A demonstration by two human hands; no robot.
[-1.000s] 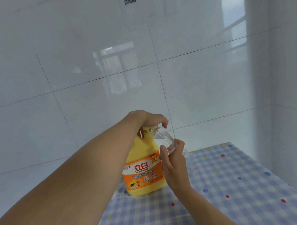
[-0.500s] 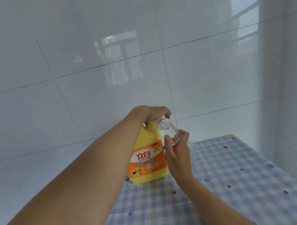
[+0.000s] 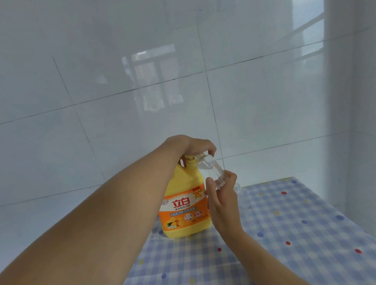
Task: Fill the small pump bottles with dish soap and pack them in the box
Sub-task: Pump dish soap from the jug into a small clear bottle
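dish soap jug [image 3: 185, 185], orange label [image 3: 181, 216] w/ red "立白", smaller txt too blurred to read

Glossy wall tiles [image 3: 137, 58] — clear plastic small bottle [image 3: 211, 169], checked tablecloth [image 3: 292, 234].

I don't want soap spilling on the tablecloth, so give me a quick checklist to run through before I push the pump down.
1. Pump head of the dish soap jug covered by the left hand: ok.
2. Grip of the right hand on the small clear bottle: ok.
3. Bottle tilted, mouth up at the spout: ok.
4. Spout actually inside the mouth: cannot tell, the left hand hides it.
5. Jug upright on the tablecloth: ok.
6. The packing box within reach: not ok, none in view.
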